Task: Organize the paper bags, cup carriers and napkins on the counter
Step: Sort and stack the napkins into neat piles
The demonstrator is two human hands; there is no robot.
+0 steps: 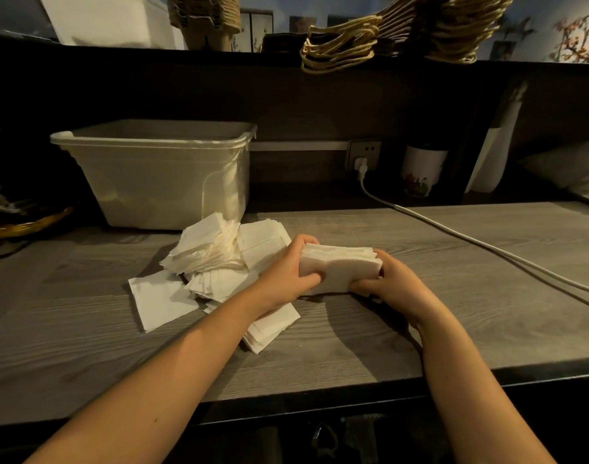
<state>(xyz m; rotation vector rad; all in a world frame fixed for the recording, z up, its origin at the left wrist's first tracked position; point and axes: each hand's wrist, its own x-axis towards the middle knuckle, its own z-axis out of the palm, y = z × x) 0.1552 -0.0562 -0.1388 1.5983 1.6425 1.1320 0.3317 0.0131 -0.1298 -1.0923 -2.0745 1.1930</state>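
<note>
A squared stack of white napkins (340, 267) stands on edge on the grey wooden counter (85, 329). My left hand (288, 272) grips its left end, and my right hand (391, 279) grips its right end, fingers curled round the front. A loose, untidy pile of napkins (212, 259) lies just left of my left hand, with single sheets spread toward the counter's front. Paper bags with twisted cord handles (340, 45) lie on the upper shelf at the back.
A translucent plastic bin (159, 175) stands behind the loose pile, napkins showing through its right wall. A white power cable (480, 246) runs from the wall socket (363, 155) across the right side of the counter. A printed cup (421, 170) stands at the back.
</note>
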